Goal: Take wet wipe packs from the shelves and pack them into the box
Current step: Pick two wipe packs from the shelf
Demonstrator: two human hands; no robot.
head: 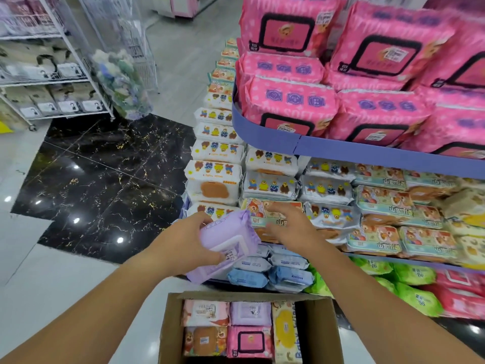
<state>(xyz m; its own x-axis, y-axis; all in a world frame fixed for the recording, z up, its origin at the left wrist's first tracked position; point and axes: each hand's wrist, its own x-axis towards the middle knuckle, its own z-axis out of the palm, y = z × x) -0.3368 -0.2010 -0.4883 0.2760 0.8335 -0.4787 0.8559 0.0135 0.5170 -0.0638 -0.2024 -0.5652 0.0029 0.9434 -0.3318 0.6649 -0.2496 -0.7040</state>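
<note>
Your left hand (183, 243) grips a purple pack (228, 240) of wet wipes, thumb on its near face and fingers curled over its far edge. You hold it tilted in the air at the left end of the middle shelf (420, 262), beyond the far edge of the box (170, 332) and higher than it.

Your right hand (291, 227) is open, its fingers spread and relaxed, and holds nothing. It hovers just right of the purple pack, over a bear-print pack (265, 211) lying at the front left of the middle shelf. I cannot tell whether the fingertips touch it.

The box stands on the floor (105, 179) between your forearms, its flaps open. Five packs lie flat in it:
- far left corner: a pale pink pack (204, 311)
- beside that: a lilac pack (250, 312)
- near left: a brown bear pack (204, 340)
- next to the brown bear pack: a bright pink pack (249, 341)
- to the right of all four, running front to back: a yellow pack (283, 329)

On the top shelf (341, 151), behind its blue-violet rim, big pink packs (288, 101) are stacked. White packs with little bears (217, 177) fill the left end of the middle shelf. Below, blue packs (288, 274) sit beside green packs (414, 298). A white wire rack (52, 74) stands across the aisle to your left.
</note>
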